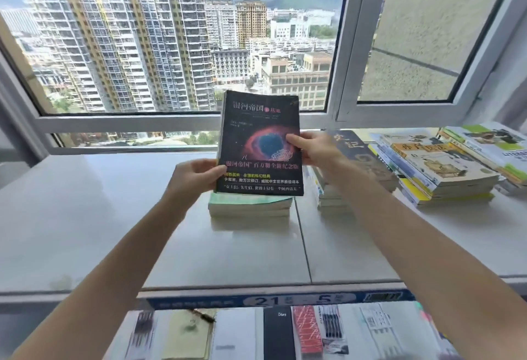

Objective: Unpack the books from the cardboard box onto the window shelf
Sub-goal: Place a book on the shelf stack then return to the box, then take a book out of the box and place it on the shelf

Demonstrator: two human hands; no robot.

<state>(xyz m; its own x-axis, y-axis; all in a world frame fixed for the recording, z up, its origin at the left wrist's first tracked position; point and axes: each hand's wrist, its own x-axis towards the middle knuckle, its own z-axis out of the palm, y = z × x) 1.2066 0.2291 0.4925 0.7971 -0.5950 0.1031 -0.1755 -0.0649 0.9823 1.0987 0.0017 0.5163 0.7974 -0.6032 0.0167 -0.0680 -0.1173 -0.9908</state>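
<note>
Packed books fill the cardboard box nearest, below the black paperback. The left hand pinches the paperback's lower left edge, thumb on the cover; the right hand grips its right edge likewise. The paperback is upright above a short book stack on the window shelf; more stacks lie to its right.

Black book reads 银河帝国; box flap shows 21, 5 (notebook: Diary).

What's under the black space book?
A short stack of books on the window shelf, top one pale green. The black book hides its cover, so no title shows.
</note>
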